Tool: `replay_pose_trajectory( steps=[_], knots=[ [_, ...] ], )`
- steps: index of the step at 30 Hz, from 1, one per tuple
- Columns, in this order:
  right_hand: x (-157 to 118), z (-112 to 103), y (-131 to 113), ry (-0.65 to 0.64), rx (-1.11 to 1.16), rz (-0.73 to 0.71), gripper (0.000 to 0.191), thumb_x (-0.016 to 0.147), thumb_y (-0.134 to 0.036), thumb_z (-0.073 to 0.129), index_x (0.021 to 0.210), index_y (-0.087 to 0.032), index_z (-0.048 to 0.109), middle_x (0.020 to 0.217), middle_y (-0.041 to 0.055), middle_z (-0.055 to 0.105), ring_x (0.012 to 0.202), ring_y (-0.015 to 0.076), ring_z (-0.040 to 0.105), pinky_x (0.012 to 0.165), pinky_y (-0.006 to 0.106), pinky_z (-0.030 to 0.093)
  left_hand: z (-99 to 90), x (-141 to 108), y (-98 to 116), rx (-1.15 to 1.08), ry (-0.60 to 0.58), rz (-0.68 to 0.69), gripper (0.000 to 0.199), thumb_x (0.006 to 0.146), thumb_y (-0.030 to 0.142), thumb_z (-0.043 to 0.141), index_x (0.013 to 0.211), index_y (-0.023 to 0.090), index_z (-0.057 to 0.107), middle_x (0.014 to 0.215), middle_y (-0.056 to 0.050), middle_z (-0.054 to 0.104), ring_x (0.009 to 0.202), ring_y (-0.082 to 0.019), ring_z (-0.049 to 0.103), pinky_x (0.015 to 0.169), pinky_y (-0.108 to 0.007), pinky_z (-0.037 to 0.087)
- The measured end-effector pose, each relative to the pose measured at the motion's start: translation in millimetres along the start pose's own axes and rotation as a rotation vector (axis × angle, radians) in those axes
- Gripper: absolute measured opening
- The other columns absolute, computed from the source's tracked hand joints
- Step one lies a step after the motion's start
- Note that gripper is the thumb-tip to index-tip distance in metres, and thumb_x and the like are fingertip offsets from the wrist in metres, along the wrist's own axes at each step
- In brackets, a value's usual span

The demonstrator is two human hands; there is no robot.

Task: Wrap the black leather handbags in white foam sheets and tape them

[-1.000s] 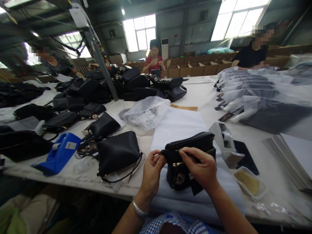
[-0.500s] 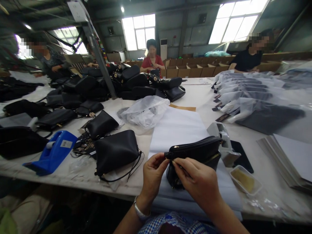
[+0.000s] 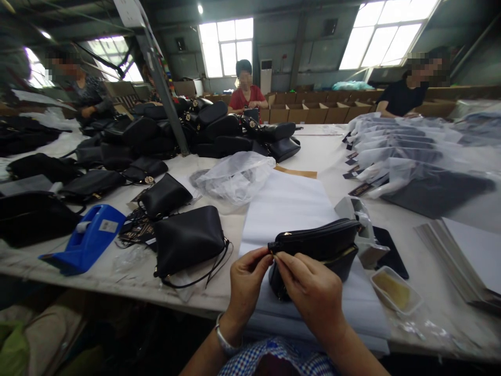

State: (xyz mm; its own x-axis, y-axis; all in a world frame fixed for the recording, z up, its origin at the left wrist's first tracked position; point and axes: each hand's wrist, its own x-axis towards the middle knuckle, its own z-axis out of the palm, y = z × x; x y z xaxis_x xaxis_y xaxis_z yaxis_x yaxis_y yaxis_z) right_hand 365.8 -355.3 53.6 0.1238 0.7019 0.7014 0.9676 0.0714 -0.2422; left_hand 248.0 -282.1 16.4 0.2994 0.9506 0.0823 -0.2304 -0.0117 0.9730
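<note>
A black handbag (image 3: 319, 240) stands upright on stacked white paper sheets (image 3: 291, 201), its zipped top edge facing up. At the bag's left end, my left hand (image 3: 250, 277) pinches a small black tab or strap end. The fingertips of my right hand (image 3: 311, 284) are pressed together at that same corner, touching those of the left; what they grip is too small to make out. Left of the hands lie a larger black bag (image 3: 191, 240) with a thin strap and a smaller black bag (image 3: 166, 196).
A blue tape dispenser (image 3: 92, 237) sits at left, a grey dispenser (image 3: 362, 235) and plastic tub (image 3: 395, 290) at right. Crumpled plastic (image 3: 238, 177), piled black bags (image 3: 223, 128), wrapped bags (image 3: 434, 183) and grey boards (image 3: 465, 256) surround them. Three people work beyond.
The view has shifted slightly. Both hands stay at the bag's left corner, with the right hand's fingers slightly closer to the left fingertips.
</note>
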Motion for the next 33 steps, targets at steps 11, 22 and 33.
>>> replay_pose_trajectory(
  steps=[11,22,33],
  knots=[
    [-3,2,-5,0.041,0.002,0.084,0.015,0.096,-0.029,0.061,0.097,-0.021,0.074,0.074,-0.0008,0.072,0.061,0.0136,0.066,0.06,0.026,0.04,-5.5,9,0,0.032,-0.129,0.021,0.013,0.084,0.028,0.073,0.093,0.019,0.075,0.089,-0.002,0.074,0.072,-0.013,0.065,0.063,-0.022,0.056],
    [-14,-26,-6,-0.15,-0.029,0.182,0.026,0.094,-0.033,0.059,0.117,-0.023,0.065,0.088,-0.0016,0.077,0.068,0.017,0.073,0.056,0.028,0.045,-33.0,4,21,0.237,-0.094,0.177,0.015,0.099,0.032,0.053,0.097,0.019,0.06,0.11,-0.006,0.066,0.097,-0.017,0.065,0.082,-0.028,0.058],
    [11,-15,-17,-0.144,0.364,0.18,0.023,0.091,-0.027,0.064,0.114,-0.026,0.068,0.085,-0.0029,0.076,0.071,0.0141,0.071,0.064,0.023,0.049,-34.6,-16,51,0.318,-0.083,0.28,0.009,0.1,0.028,0.052,0.1,0.022,0.058,0.118,-0.005,0.065,0.108,-0.018,0.063,0.092,-0.03,0.052]
  ],
)
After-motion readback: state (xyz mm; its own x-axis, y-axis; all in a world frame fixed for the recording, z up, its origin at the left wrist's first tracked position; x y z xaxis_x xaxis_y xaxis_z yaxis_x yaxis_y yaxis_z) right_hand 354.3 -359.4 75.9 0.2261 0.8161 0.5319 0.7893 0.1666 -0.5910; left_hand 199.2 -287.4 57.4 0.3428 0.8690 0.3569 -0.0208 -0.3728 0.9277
